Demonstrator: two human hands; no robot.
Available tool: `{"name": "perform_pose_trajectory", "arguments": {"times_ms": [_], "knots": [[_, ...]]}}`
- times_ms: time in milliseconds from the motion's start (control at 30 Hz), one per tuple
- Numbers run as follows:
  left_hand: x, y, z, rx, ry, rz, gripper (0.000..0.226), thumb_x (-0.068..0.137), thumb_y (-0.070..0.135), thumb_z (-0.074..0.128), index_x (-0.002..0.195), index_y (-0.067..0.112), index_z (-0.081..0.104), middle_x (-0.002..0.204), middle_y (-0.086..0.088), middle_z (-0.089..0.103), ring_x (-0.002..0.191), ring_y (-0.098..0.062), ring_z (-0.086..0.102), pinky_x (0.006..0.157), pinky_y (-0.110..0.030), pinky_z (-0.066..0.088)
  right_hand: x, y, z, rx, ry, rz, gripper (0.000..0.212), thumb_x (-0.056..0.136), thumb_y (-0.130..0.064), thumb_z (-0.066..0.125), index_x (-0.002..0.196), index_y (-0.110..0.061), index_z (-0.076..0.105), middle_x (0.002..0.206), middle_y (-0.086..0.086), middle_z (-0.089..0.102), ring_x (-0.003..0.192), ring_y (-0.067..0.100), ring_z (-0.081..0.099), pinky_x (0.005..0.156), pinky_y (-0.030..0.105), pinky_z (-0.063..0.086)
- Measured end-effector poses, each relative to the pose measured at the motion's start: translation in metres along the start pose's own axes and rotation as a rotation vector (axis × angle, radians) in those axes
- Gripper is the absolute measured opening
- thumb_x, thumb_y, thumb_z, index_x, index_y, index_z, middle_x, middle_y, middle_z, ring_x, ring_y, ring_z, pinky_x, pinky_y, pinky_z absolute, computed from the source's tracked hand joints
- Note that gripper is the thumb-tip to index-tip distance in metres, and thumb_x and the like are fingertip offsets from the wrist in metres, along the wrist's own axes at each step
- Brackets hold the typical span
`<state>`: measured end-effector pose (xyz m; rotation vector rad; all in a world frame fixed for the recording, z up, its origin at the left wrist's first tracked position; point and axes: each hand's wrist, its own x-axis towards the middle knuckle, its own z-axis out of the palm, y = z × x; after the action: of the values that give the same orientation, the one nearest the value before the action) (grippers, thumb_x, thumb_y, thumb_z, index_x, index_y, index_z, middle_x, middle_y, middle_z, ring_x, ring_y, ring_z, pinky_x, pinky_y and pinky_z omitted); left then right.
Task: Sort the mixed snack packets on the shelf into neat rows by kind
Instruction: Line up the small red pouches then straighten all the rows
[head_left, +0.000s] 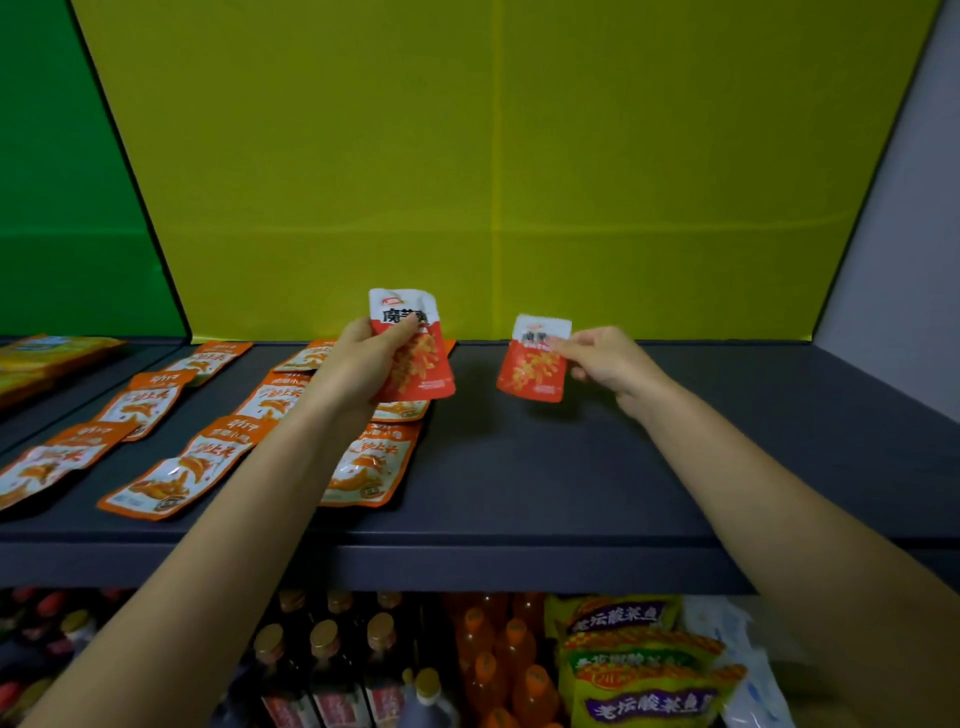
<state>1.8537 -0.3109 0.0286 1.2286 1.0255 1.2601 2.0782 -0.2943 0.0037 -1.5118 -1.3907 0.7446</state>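
Note:
My left hand (358, 364) grips a small stack of red-and-white snack packets (421, 358), held upright above the dark shelf (545, 467). My right hand (602, 358) pinches a single red-and-white packet (532, 364) of the same kind by its upper right edge, just above the shelf's middle. On the left half of the shelf lie several orange-and-white packets (161, 483) in rows, face up; my left forearm covers part of the rightmost row.
A yellow back panel (493, 182) closes the shelf behind, a green panel (67, 208) at left. Yellow packets (47, 353) lie at the far left. Below the shelf stand dark bottles (332, 670), orange bottles (498, 654) and yellow-purple bags (639, 665).

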Motion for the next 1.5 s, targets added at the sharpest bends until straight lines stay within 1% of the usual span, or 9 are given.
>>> {"name": "perform_pose_trajectory", "arguments": {"times_ms": [100,333,533,667,867,1000,1133,1233,1500], "knots": [[0.0,0.001,-0.004,-0.023,-0.005,-0.003,0.012,0.093,0.017,0.052,0.1,0.008,0.056,0.072,-0.003,0.065,0.046,-0.003,0.063,0.054,-0.02,0.053,0.001,0.017,0.002,-0.164,-0.044,0.095,0.028,0.087,-0.025,0.062,0.083,0.002,0.069,0.075,0.013,0.054,0.051,0.01,0.035,0.05,0.024,0.026],[-0.012,-0.003,0.007,-0.038,-0.063,-0.025,0.011,0.092,0.014,0.053,0.083,0.01,0.057,0.051,0.005,0.067,0.042,-0.003,0.062,0.045,-0.015,0.051,0.001,0.018,0.009,-0.524,0.058,0.029,0.026,0.085,-0.033,0.061,0.069,-0.012,0.065,0.067,0.003,0.061,0.078,0.018,0.055,0.066,0.025,0.037],[-0.024,-0.012,0.016,-0.014,-0.094,-0.034,0.009,0.091,0.013,0.056,0.096,0.006,0.057,0.062,0.001,0.066,0.043,-0.002,0.062,0.043,-0.015,0.05,-0.012,0.005,0.009,-0.582,0.125,-0.03,0.051,0.091,-0.049,0.046,0.082,-0.002,0.065,0.081,0.014,0.06,0.095,0.034,0.061,0.066,0.031,0.037],[-0.033,-0.025,0.026,0.048,-0.131,-0.026,0.029,0.088,0.015,0.06,0.113,0.003,0.055,0.083,-0.006,0.067,0.053,-0.005,0.064,0.053,-0.02,0.053,-0.046,-0.029,0.01,-0.13,-0.021,-0.096,0.049,0.093,-0.054,0.038,0.073,-0.016,0.063,0.064,-0.004,0.055,0.063,0.01,0.051,0.059,0.023,0.034],[-0.045,-0.033,0.035,0.115,-0.215,0.021,0.044,0.077,0.006,0.071,0.117,0.003,0.052,0.096,-0.007,0.07,0.071,-0.009,0.067,0.057,-0.017,0.054,-0.078,-0.019,0.02,-0.186,-0.045,-0.222,0.041,0.087,-0.038,0.06,0.072,0.0,0.058,0.071,0.019,0.066,0.062,0.013,0.056,0.062,0.028,0.043],[-0.044,-0.023,0.027,0.064,-0.153,-0.001,0.008,0.089,0.006,0.054,0.094,0.01,0.058,0.084,-0.011,0.068,0.059,-0.008,0.065,0.055,-0.02,0.053,-0.084,-0.013,-0.003,0.034,-0.029,-0.159,0.029,0.089,-0.026,0.06,0.066,-0.012,0.051,0.06,0.003,0.058,0.051,0.006,0.05,0.05,0.012,0.036],[-0.039,-0.003,0.009,0.07,-0.062,0.002,0.012,0.091,0.006,0.046,0.086,0.015,0.053,0.076,-0.003,0.059,0.059,-0.01,0.058,0.047,-0.016,0.048,-0.093,0.0,-0.009,-0.03,-0.135,-0.054,0.028,0.087,-0.028,0.061,0.064,-0.013,0.055,0.053,-0.008,0.062,0.05,0.002,0.055,0.052,0.009,0.041],[-0.035,0.005,0.002,0.103,-0.11,-0.002,0.011,0.092,0.008,0.047,0.089,0.016,0.054,0.077,-0.002,0.061,0.054,-0.008,0.062,0.042,-0.012,0.048,-0.095,0.01,0.002,-0.151,-0.11,-0.033,0.031,0.085,-0.037,0.062,0.067,-0.013,0.06,0.073,-0.002,0.069,0.071,0.01,0.065,0.07,0.025,0.047],[-0.032,0.011,0.002,0.191,-0.173,-0.012,0.004,0.091,0.012,0.053,0.095,0.012,0.055,0.078,-0.002,0.063,0.054,-0.004,0.063,0.048,-0.015,0.052,-0.092,0.012,0.01,-0.58,-0.034,-0.089,0.042,0.09,-0.048,0.049,0.058,-0.023,0.04,0.061,-0.013,0.042,0.059,0.001,0.043,0.052,0.02,0.03]]}}
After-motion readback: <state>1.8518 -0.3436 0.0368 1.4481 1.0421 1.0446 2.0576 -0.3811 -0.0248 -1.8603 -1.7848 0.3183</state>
